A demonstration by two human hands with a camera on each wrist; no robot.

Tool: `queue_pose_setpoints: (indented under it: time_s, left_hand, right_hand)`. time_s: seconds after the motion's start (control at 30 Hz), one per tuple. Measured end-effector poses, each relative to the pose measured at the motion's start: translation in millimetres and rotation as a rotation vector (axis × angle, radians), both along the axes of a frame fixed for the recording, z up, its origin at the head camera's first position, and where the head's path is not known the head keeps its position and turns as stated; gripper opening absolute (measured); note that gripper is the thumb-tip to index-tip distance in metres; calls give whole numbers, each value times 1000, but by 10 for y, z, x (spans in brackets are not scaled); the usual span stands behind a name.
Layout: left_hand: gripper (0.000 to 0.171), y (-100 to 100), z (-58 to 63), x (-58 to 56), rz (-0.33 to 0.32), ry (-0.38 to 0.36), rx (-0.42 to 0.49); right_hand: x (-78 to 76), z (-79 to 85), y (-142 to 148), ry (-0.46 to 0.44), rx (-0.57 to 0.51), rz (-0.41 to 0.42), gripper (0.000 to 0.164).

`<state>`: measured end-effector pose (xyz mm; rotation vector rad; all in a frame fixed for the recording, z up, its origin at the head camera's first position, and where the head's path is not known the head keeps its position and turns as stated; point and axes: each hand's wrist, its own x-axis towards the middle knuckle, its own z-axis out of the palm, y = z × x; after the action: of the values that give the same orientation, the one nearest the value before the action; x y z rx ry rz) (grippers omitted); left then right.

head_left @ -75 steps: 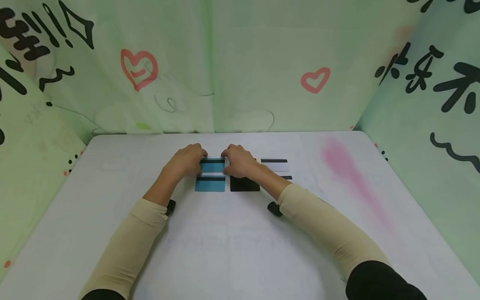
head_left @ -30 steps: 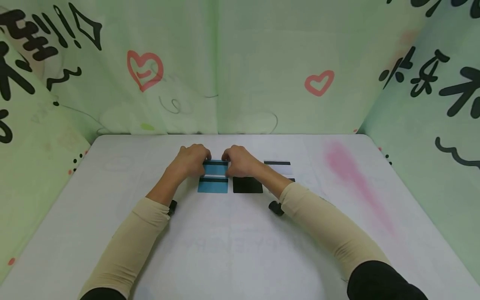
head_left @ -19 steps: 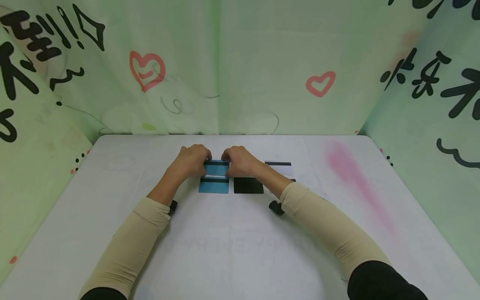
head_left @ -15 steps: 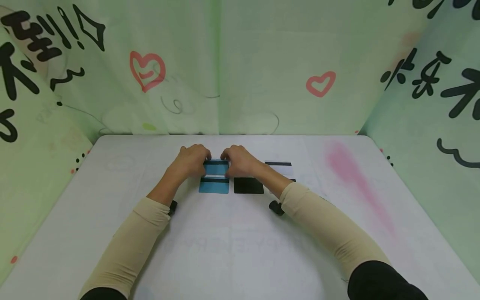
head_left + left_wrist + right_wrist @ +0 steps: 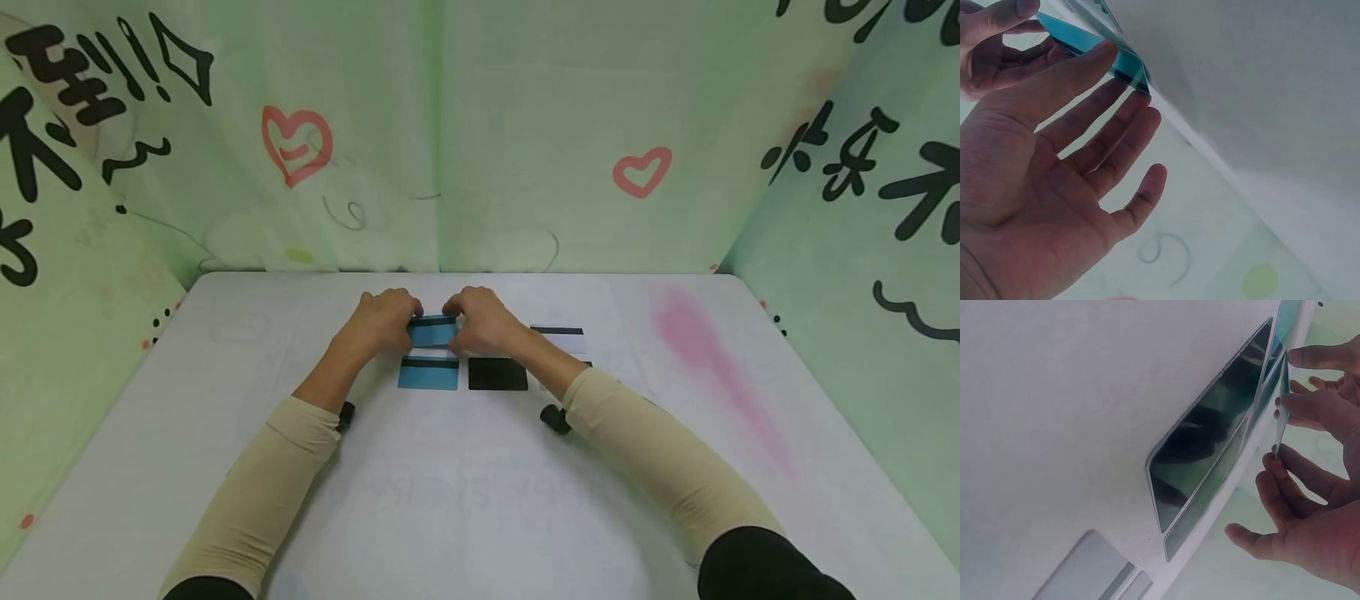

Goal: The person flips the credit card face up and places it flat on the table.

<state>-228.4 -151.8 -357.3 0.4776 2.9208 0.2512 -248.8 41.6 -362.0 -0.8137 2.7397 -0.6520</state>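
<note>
In the head view, my left hand (image 5: pixel 381 323) and right hand (image 5: pixel 486 322) pinch opposite ends of a blue card with a dark stripe (image 5: pixel 432 333). The wrist views show this card (image 5: pixel 1130 65) raised off the table and tilted, thumbs on one side and fingertips on the other. A second blue striped card (image 5: pixel 428 377) lies flat just in front of it. To its right is a glossy black card (image 5: pixel 497 374); the right wrist view shows another reflective card (image 5: pixel 1207 495) behind that one. A white card with a dark stripe (image 5: pixel 561 342) lies beyond my right wrist.
My right forearm mostly covers one more card, whose dark stripe (image 5: pixel 587 364) peeks out. All cards lie on a white table (image 5: pixel 457 483) with a pink smear on the right. Green cloth walls (image 5: pixel 525 125) with drawn hearts and black writing enclose the table's back and sides.
Both hands have lifted the rear blue card from lying flat and tilted it, and a shadowed gap now shows under its front edge. The other cards stay put; the head view has shifted slightly.
</note>
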Motion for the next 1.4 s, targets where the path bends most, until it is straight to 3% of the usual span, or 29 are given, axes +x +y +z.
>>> queue_pose_setpoints:
  time_s: [0.27, 0.53, 1.4]
  left_hand:
    - [51, 4, 32, -39, -21, -26, 31]
    - [51, 0, 94, -32, 6, -47, 76]
    - [51, -39, 173, -39, -7, -35, 104]
  right_hand:
    - [-1, 34, 69, 25, -37, -8, 54]
    - [37, 64, 159, 28, -75, -15, 55]
    - [52, 212, 241, 67, -194, -41, 55]
